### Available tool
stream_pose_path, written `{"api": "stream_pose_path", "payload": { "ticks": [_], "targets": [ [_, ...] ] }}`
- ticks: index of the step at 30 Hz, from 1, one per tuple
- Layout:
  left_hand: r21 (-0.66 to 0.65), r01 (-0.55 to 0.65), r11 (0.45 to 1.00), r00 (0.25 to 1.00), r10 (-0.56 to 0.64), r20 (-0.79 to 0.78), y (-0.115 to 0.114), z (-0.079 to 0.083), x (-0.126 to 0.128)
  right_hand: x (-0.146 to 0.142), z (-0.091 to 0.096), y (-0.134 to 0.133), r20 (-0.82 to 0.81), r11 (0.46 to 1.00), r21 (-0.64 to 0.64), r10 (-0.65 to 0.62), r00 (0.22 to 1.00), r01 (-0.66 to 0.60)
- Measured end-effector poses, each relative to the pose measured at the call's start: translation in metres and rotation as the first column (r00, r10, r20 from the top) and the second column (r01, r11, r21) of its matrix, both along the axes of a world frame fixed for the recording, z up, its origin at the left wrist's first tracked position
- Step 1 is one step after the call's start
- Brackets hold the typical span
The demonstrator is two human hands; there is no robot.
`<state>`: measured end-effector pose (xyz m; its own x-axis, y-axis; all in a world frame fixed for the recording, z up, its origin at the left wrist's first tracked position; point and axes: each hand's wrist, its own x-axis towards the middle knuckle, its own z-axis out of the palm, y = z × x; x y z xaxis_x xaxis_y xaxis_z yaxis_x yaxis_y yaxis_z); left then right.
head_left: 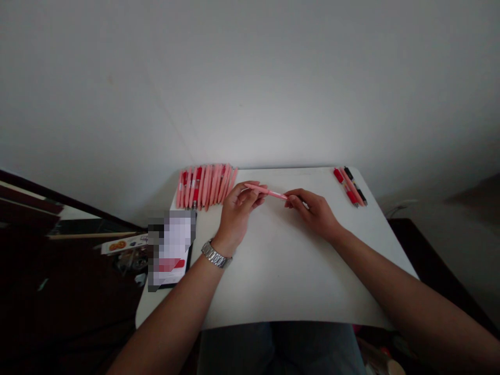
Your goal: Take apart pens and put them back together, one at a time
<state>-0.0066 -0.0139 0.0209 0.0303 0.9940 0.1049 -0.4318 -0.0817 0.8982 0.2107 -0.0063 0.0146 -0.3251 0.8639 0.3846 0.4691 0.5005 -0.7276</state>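
A pink pen (pixel 275 194) is held level between my two hands above the middle of the white table (pixel 281 281). My left hand (pixel 240 205), with a metal watch (pixel 216 254) on its wrist, pinches the pen's left part between thumb and fingers. At the pen's other end, my right hand (pixel 310 207) closes its thumb and fingertips on the tip. To the left of my left hand lies a row of several pink pens (pixel 209 185), with a few red ones among them. Beyond my right hand rest a red pen (pixel 346 186), a pink pen and a black pen (pixel 355 185).
A tablet or phone (pixel 172 250), its screen blurred out, lies at the table's left edge. A pale wall (pixel 273 104) rises directly behind the table. My legs (pixel 277 349) are under the front edge. Dark clutter fills the floor at left.
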Motion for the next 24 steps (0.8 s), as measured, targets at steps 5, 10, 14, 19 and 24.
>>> {"api": "stream_pose_path", "payload": {
  "ticks": [5, 10, 14, 19, 24],
  "targets": [
    [-0.011, -0.059, 0.998, 0.998, 0.059, -0.012, 0.001, 0.0, -0.001, 0.0, -0.006, 0.001, -0.025, 0.999, 0.03, -0.027, 0.999, 0.027],
    [-0.014, -0.062, 0.998, 0.998, 0.062, -0.006, 0.001, 0.0, -0.001, 0.0, -0.013, 0.004, -0.011, 0.997, 0.063, -0.05, 0.999, 0.05],
    [-0.015, -0.051, 0.999, 0.999, 0.051, 0.001, 0.001, 0.0, 0.0, 0.001, -0.013, 0.004, 0.004, 0.995, 0.084, -0.058, 0.998, 0.057],
    [-0.004, -0.015, 1.0, 1.0, 0.015, 0.009, 0.001, -0.001, 0.0, 0.001, -0.005, 0.002, 0.033, 0.998, 0.051, -0.039, 0.999, 0.038],
    [0.008, 0.002, 1.0, 1.0, -0.002, 0.007, 0.001, -0.001, 0.0, 0.001, -0.001, 0.001, 0.053, 0.999, 0.05, -0.013, 0.999, 0.01]
  ]
}}
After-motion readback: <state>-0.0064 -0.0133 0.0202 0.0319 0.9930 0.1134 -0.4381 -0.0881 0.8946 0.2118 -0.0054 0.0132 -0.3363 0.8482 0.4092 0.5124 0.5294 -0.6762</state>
